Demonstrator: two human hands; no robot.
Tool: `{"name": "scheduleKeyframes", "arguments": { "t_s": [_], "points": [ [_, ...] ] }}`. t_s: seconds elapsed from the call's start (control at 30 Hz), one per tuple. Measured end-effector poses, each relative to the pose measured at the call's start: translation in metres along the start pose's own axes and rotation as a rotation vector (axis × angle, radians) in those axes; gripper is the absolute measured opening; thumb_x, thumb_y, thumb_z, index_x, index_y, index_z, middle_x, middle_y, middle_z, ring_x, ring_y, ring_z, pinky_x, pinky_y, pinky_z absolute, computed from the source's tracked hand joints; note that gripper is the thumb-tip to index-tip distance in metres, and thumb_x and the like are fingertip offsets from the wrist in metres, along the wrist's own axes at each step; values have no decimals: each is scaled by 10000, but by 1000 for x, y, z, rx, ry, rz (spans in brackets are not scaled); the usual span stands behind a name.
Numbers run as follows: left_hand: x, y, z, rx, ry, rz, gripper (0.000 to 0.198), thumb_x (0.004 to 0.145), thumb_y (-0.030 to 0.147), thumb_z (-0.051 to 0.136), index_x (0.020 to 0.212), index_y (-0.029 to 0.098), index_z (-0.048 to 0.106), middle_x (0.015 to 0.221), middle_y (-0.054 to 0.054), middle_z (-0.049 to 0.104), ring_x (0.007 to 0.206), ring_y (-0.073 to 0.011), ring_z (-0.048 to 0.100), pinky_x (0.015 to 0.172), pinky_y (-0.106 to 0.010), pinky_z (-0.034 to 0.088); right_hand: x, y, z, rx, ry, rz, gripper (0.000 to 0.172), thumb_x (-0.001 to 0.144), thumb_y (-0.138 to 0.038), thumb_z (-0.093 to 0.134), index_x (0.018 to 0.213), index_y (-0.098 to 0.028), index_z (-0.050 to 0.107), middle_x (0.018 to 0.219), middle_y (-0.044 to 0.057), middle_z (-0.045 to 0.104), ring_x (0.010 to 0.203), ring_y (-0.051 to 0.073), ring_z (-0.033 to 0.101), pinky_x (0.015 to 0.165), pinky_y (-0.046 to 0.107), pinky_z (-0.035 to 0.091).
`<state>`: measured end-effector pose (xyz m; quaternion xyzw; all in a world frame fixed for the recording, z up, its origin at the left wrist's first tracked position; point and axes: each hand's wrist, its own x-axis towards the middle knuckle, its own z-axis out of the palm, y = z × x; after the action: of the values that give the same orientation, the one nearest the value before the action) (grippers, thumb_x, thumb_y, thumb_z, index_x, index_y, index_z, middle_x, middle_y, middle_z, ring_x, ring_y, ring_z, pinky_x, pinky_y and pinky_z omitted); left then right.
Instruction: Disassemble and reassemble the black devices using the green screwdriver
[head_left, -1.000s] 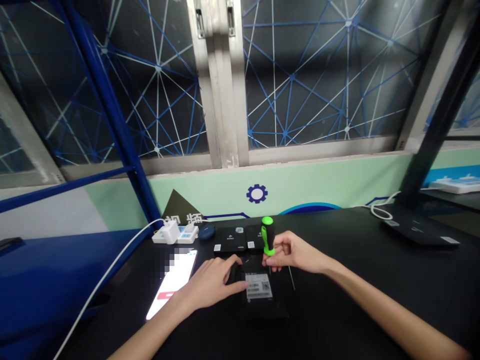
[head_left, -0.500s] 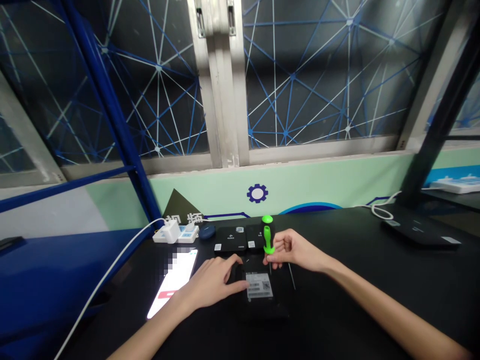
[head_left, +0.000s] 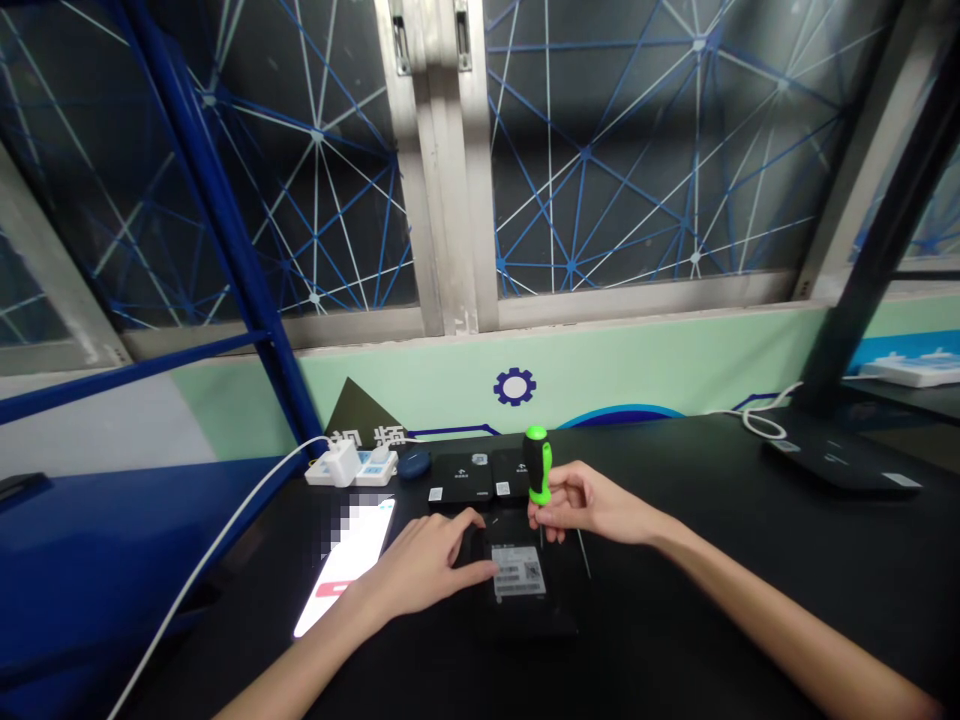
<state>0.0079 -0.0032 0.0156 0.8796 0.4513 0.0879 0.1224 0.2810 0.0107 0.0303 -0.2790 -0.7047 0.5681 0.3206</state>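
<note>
A screwdriver (head_left: 537, 468) with a black and green handle stands upright over the far right part of a black set-top box (head_left: 559, 620). My right hand (head_left: 574, 505) is closed on the lower end of its handle. Below my fingers a bit of thin metal shaft shows; where its tip meets the box is too dark to make out. The box lies with a white printed label (head_left: 517, 572) facing up. My left hand (head_left: 427, 562) rests on the box's left side, thumb stretched to the label and index finger reaching the far left part. The other left fingers are partly hidden.
Behind the box lie two similar black boxes (head_left: 459, 470), a dark blue round case (head_left: 414, 463) and a power strip (head_left: 375, 466) with a white charger (head_left: 343, 463). A lit phone (head_left: 352, 560) lies left; another black device (head_left: 840, 462) lies right. A thin metal rod (head_left: 584, 555) is beside my right hand.
The screwdriver handle has turned in my right fingers: its green strip went from the front to the right side. My left hand and the box have stayed put.
</note>
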Motion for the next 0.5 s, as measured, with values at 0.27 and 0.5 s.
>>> {"name": "scheduleKeyframes", "arguments": {
  "t_s": [0.27, 0.5],
  "points": [
    [0, 0, 0, -1, 6, 1, 515, 890, 668, 514, 1226, 283, 570, 713, 37, 595, 686, -193, 576, 587, -273, 324, 3, 4, 2, 20, 49, 7, 342, 682, -351, 861, 817, -132, 636, 782, 51, 743, 644, 138, 665, 669, 285, 548],
    [0, 0, 0, 9, 0, -8, 518, 891, 674, 508, 1226, 283, 570, 718, 37, 593, 697, -195, 572, 598, -272, 333, 2, 3, -2, -49, 30, 8, 302, 780, -381, 786, 871, -121, 664, 859, 83, 747, 656, 132, 646, 641, 274, 529]
  ]
}}
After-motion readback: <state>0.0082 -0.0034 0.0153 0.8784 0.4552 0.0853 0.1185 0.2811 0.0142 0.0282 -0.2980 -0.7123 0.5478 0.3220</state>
